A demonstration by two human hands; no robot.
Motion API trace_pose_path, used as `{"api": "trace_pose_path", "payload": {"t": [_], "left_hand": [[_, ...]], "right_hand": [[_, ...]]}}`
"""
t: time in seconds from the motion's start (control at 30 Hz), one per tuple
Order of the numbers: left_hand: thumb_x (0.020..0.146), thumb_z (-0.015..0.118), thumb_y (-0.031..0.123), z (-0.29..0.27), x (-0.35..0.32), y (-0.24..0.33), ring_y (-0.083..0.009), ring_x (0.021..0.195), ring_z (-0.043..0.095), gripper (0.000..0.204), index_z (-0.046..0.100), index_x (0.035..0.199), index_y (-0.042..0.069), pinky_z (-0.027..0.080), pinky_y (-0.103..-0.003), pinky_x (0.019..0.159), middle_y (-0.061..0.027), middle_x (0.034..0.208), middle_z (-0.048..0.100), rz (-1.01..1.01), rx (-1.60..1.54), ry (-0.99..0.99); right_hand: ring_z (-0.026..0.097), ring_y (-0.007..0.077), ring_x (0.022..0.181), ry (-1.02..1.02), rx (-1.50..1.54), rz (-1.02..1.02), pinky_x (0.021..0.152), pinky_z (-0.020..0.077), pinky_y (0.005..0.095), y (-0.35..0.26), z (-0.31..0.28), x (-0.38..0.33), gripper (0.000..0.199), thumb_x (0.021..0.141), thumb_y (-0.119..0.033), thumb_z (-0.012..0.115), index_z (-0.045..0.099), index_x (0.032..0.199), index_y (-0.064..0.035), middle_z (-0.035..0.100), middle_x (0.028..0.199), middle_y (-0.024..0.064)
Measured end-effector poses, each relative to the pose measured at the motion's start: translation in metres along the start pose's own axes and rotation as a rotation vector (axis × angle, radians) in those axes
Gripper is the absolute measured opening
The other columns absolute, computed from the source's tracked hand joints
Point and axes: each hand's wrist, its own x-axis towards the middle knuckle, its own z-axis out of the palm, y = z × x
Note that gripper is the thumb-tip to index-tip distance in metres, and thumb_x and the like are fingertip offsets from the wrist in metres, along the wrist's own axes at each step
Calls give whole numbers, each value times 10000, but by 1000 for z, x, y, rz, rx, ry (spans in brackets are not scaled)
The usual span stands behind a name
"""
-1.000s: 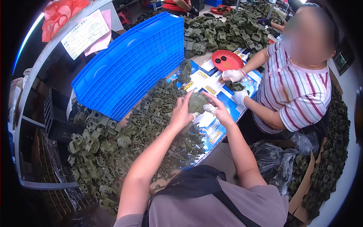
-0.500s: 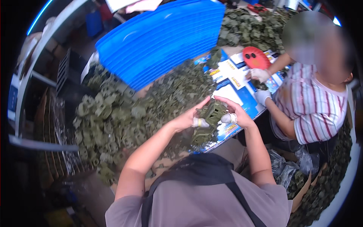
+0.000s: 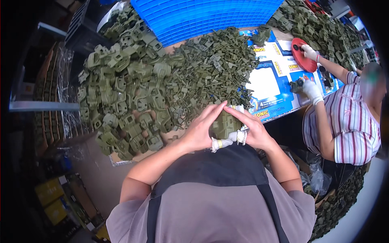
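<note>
Close to my chest, an olive-green plastic toy vehicle part [image 3: 224, 124] is gripped between my two hands. My left hand [image 3: 201, 128] closes on it from the left, and my right hand [image 3: 254, 131] from the right. The fingertips of both hands nearly meet at its far side, and both thumbs, in white finger covers, press on its near side. My hands hide much of the part. Just beyond them lies a heap of small green plastic pieces [image 3: 210, 69], with larger green vehicle shells [image 3: 129, 89] piled to the left.
A stack of blue plastic trays [image 3: 206, 18] stands at the back. Printed blue-and-white cardboard [image 3: 265, 83] covers the table on the right. There a co-worker in a striped shirt [image 3: 348, 129] handles a dark part [image 3: 298, 85] beside a red dish [image 3: 302, 58]. Metal shelving stands left.
My hands have drawn the part nearer my body and my thumbs have come together on it. The view has tilted downward. The co-worker's one gloved hand now reaches to the red dish.
</note>
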Motion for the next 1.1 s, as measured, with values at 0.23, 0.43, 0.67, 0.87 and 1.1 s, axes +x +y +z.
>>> {"api": "trace_pose_path", "payload": {"t": [0.23, 0.43, 0.67, 0.87, 1.1], "left_hand": [[552, 838, 293, -44, 11, -26, -337, 1266, 346, 1199, 46, 1435, 125, 267, -420, 1048, -222, 1396, 287, -139, -185, 87], [568, 824, 76, -28, -29, -47, -229, 1208, 404, 1161, 61, 1443, 109, 304, -313, 1014, -148, 1330, 377, -232, -478, 182], [596, 769, 55, -14, -50, -38, -384, 1167, 447, 1059, 133, 1436, 160, 404, -425, 940, -204, 1309, 410, 198, 68, 243], [610, 815, 217, -15, -14, -58, -395, 1269, 313, 1073, 131, 1436, 175, 321, -458, 1012, -229, 1401, 254, -6, 209, 244], [758, 691, 140, -97, -49, -83, -308, 1191, 426, 701, 341, 1361, 77, 330, -370, 1001, -171, 1283, 457, -466, 471, 565]], "right_hand": [[534, 161, 1067, 114, 475, 231, 893, 448, 290, 23, -9, 23, 645, 752, -59, 694, 404, 1328, -75, 500, 1248, 80], [520, 165, 1074, 328, 788, 322, 918, 427, 290, 46, 2, 14, 746, 717, -31, 703, 335, 1364, -91, 499, 1210, 71], [426, 310, 1210, -129, -112, 38, 1033, 299, 376, 33, -29, -6, 733, 596, 52, 510, 435, 1312, -85, 474, 1298, 150], [479, 243, 1153, 253, 120, 249, 1007, 335, 347, 93, -18, -16, 621, 688, -88, 720, 491, 1265, -68, 528, 1246, 105], [588, 219, 777, 1274, 718, 619, 554, 533, 342, 287, -105, 27, 587, 844, -187, 540, 279, 1365, -110, 531, 1063, 126]]}}
